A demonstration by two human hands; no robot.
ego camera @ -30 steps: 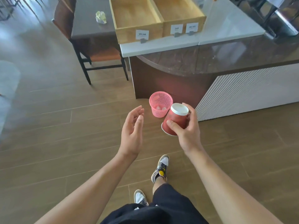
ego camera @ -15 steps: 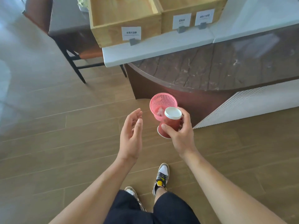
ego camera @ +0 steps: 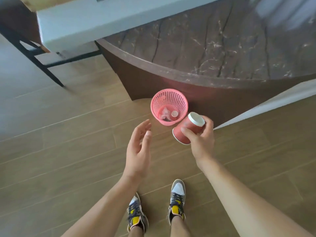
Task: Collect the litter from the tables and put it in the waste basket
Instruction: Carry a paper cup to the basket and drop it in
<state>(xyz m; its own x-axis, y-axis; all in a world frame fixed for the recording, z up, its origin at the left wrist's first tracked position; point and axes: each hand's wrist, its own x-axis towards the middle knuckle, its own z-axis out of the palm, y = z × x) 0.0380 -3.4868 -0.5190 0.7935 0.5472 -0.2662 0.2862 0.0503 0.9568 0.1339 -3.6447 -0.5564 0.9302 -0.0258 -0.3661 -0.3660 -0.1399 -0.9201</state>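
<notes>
A pink mesh waste basket stands on the wooden floor against the dark base of a counter. Crumpled clear litter and a small capped item lie at its bottom. My right hand grips a red paper cup with a white lid, tilted, just right of the basket's rim. My left hand hovers with relaxed fingers and nothing in it, left of the cup and a little nearer than the basket.
A dark marbled counter top curves above the basket, with a white ledge to its left. Black chair legs stand at the upper left. My two shoes are on the floor below my hands.
I have stepped closer and the view has tilted down, so the basket's inside now shows. The cup has moved from over the rim to the basket's right side. My left hand stays empty.
</notes>
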